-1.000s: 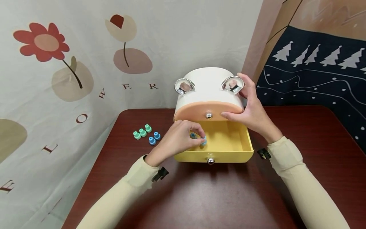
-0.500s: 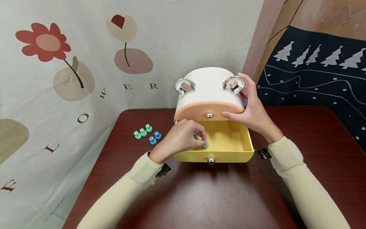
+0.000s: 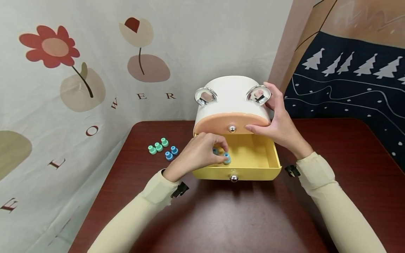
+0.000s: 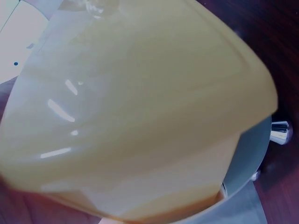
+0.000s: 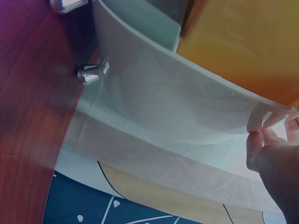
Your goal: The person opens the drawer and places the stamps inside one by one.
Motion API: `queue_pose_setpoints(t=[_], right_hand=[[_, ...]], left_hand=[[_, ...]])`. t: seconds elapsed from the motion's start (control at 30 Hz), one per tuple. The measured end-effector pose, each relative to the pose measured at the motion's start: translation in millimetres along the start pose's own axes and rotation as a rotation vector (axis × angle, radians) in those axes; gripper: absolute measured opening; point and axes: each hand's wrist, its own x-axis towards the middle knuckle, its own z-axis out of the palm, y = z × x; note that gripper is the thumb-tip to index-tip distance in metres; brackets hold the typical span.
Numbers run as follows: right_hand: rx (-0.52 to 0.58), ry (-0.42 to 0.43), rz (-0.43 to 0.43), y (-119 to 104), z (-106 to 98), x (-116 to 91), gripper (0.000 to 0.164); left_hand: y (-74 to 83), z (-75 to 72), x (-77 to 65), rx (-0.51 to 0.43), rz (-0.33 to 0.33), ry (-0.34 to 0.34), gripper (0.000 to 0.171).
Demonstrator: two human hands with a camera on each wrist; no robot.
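A small cabinet (image 3: 235,93), white with two round mirrored eyes, stands at the back with its lower yellow drawer (image 3: 253,173) pulled out. My left hand (image 3: 202,151) reaches over the drawer's left side. Its thumb is right beside a light blue peg (image 3: 226,159) in the drawer, and the index fingertip is raised just above the peg's top. Another blue peg (image 3: 215,151) shows partly behind the fingers. My right hand (image 3: 280,117) grips the cabinet's right side, thumb on the peach upper front. In the right wrist view, right-hand fingers (image 5: 268,144) meet the white wall.
On the dark red table (image 3: 253,218), left of the cabinet, sit several green pegs (image 3: 158,147) and two darker blue pegs (image 3: 171,153). A flower-print cloth (image 3: 177,45) hangs close behind. Silver feet (image 5: 91,73) show under the cabinet.
The left hand's light blue peg came down into the drawer; now the index finger has lifted and more of the peg shows. The right hand and cabinet stayed in place.
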Motion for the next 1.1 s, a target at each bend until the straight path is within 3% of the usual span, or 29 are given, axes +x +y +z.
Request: queue_pose_setpoints(t=[0.17, 0.37, 0.6, 0.87, 1.1], right_hand=[[-0.012, 0.007, -0.007, 0, -1, -1, 0.129], [-0.010, 0.007, -0.002, -19, 1, -2, 0.123], [0.000, 0.010, -0.006, -38, 3, -2, 0.116], [-0.010, 0.008, 0.008, -5, 1, -1, 0.128], [0.004, 0.003, 0.001, -2, 0, 0, 0.131]], left_hand=[[-3.5, -2.8, -7.5, -0.073, 0.022, 0.044, 0.019], [-12.5, -0.5, -16.5, -0.133, 0.117, 0.140, 0.016], [-19.9, 0.9, -25.6, -0.113, 0.198, 0.249, 0.015], [-25.1, -1.0, -36.9, -0.128, 0.214, 0.331, 0.017], [-31.1, -1.6, -44.7, -0.147, 0.278, 0.394, 0.027]])
